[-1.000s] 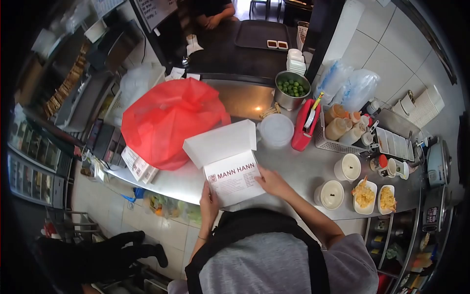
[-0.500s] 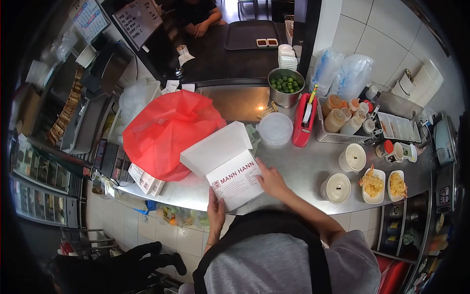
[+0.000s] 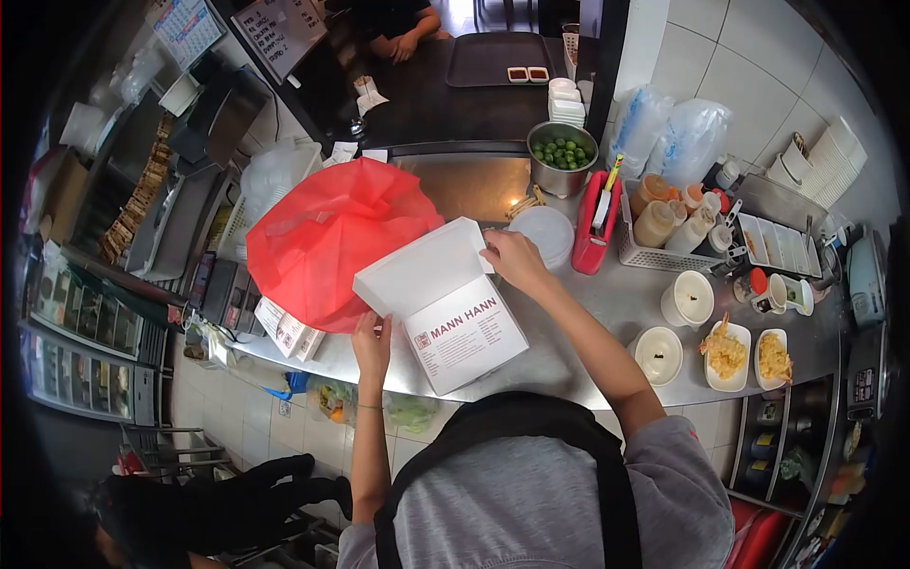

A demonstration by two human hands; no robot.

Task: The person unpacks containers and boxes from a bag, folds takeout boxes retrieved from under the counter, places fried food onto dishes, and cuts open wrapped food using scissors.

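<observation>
A white paper takeaway box (image 3: pixel 464 346) printed "MANN HANN" lies on the steel counter in front of me. Its blank white flap (image 3: pixel 422 270) stands raised on the far side. My right hand (image 3: pixel 517 259) has its fingers closed at the flap's right end. By the flap's left corner is my left hand (image 3: pixel 372 343), its fingertips up and slightly apart; whether they touch the cardboard I cannot tell. Behind the flap sits a red bag (image 3: pixel 341 242), puffed up and partly covered by it.
To the right are white bowls (image 3: pixel 656 357), dishes of fried food (image 3: pixel 726 357), a sauce bottle basket (image 3: pixel 664 248) and a red tape dispenser (image 3: pixel 594 228). Limes fill a metal pot (image 3: pixel 561 180). More printed boxes (image 3: pixel 287 330) lie left. Another person's hands (image 3: pixel 403 45) rest across the counter.
My left hand has gone from the box's near left side up to the flap's left corner. The right hand has shifted from the printed panel's edge to the flap's right end.
</observation>
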